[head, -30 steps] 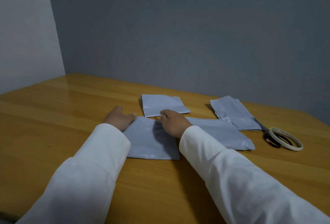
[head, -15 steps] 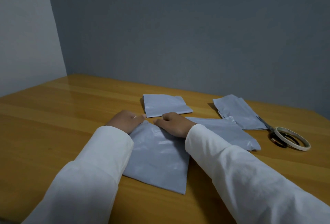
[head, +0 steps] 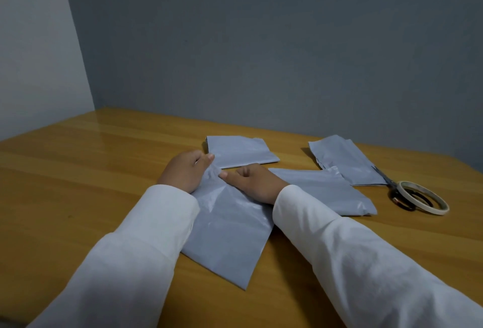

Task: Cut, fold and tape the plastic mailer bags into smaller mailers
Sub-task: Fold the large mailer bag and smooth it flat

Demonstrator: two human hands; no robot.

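Head view: grey mailer bag [head: 230,233] lies flat between both wrists, running toward the person. Left hand [head: 184,172] and right hand [head: 257,184] pinch its crumpled far edge, thumbs nearly touching.

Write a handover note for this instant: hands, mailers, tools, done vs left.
Left hand and right hand both grip the far edge of the grey mailer lying flat on the table.
One folded mailer sits just beyond the hands; two more bags lie to the right.
Scissors and tape roll lie far right, untouched.
Left: fold and tape this piece, then the others.
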